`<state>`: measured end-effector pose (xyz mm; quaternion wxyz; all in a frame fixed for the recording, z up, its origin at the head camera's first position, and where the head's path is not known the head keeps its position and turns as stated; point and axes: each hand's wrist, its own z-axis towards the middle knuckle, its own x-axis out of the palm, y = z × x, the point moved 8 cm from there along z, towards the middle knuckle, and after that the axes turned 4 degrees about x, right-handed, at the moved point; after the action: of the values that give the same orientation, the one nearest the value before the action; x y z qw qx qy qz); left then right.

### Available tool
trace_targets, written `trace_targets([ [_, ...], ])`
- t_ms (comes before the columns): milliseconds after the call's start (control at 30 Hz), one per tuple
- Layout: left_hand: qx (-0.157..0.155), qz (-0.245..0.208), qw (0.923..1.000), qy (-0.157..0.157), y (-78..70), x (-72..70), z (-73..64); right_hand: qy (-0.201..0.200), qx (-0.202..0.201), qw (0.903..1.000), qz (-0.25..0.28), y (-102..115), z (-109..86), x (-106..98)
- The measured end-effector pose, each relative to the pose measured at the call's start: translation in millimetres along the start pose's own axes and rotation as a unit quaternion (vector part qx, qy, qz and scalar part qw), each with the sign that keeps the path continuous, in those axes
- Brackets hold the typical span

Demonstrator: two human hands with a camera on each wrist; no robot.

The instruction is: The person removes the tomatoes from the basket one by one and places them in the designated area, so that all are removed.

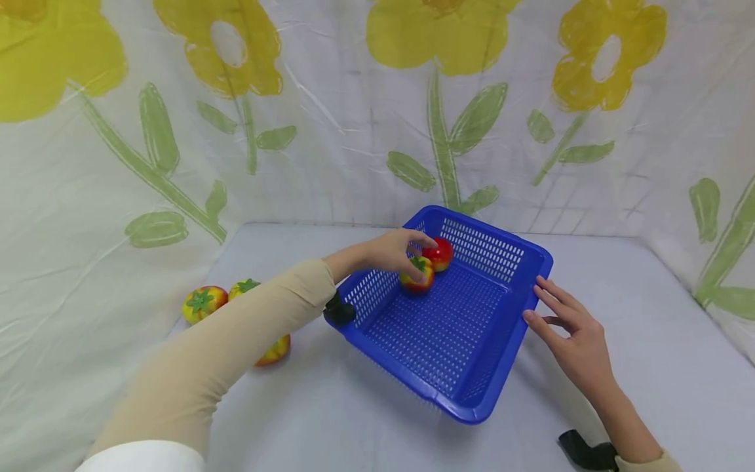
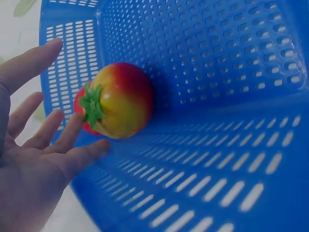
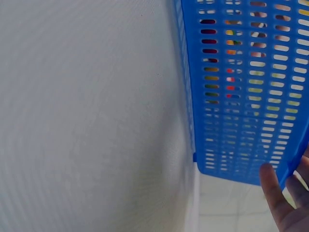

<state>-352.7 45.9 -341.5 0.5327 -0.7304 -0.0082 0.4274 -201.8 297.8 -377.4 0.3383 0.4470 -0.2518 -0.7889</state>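
Note:
A blue plastic basket (image 1: 439,347) with slotted walls stands on the table. Inside, against its left wall, lie two toy tomatoes: a red-and-yellow one (image 2: 123,99) with a green calyx, and a redder one (image 1: 440,254) partly behind it. My left hand (image 1: 392,250) reaches over the left rim, just above these tomatoes. Its fingers are spread in the left wrist view and grip nothing. My right hand (image 1: 575,341) holds the basket's right rim, thumb on the outer wall and fingers at the edge.
Left of the basket lie several more tomatoes, including a red-yellow one (image 1: 204,303) and another (image 1: 274,351), partly hidden by my left sleeve (image 1: 253,334). A white floral curtain (image 1: 330,151) hangs behind the pale table (image 1: 330,406).

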Motion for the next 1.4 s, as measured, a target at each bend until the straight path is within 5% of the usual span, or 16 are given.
trace_targets([
  [367, 0.007, -0.03, 0.9988, 0.038, -8.8, 17.9, 8.4, -0.003, -0.007, 1.0, 0.002, 1, 0.5, -2],
  [733, -0.002, -0.032, 0.9986, 0.041, -5.7, 26.8, 21.0, -0.001, -0.004, 1.0, -0.001, 0, 0.2, -2],
  [1400, 0.009, 0.011, 0.9968, 0.078, -5.1, 53.9, 32.7, -0.001, -0.009, 1.0, -0.001, 0, 0.3, -1],
])
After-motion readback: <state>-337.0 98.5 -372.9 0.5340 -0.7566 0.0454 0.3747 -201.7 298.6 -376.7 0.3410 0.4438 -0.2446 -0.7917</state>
